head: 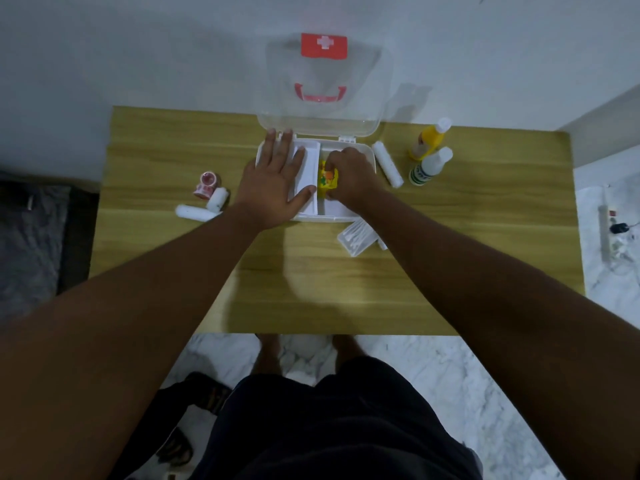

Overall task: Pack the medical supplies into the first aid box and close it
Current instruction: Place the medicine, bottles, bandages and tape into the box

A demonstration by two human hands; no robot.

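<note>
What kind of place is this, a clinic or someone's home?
Most likely a home, not a clinic. A small wooden table stands against a plain white wall on a marble floor, with sandals lying beside the person's bare feet. Only a household first aid box suggests anything medical.

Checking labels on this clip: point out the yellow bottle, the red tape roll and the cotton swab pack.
yellow bottle (426,138), head view, on its body.
red tape roll (206,181), head view, on its top face.
cotton swab pack (356,237), head view, on its clear lid.
</note>
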